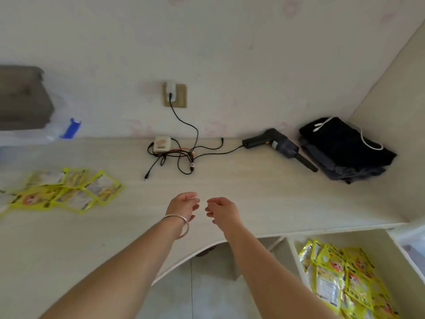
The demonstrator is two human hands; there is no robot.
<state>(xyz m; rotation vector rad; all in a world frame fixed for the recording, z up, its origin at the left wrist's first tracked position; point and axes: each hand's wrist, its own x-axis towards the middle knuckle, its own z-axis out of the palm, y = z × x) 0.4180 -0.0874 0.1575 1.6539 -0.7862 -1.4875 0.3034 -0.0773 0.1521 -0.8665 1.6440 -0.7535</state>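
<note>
My left hand point(184, 204), with a silver bangle on its wrist, hovers over the middle of a pale wooden desk point(264, 192). My right hand point(222, 209) hangs close beside it, a small gap between the fingertips. Both hands have loosely curled fingers and hold nothing. Several yellow snack packets point(69, 191) lie spread on the desk at the left. More yellow packets point(345, 279) fill an open white compartment at the lower right.
A tangle of black cables point(181, 155) and a small white device point(162, 143) lie at the desk's back, plugged into a wall socket point(174, 95). A black handheld tool point(278, 146) and folded dark cloth point(345, 150) sit at the back right. Clear plastic with a blue clip point(71, 128) is at the left.
</note>
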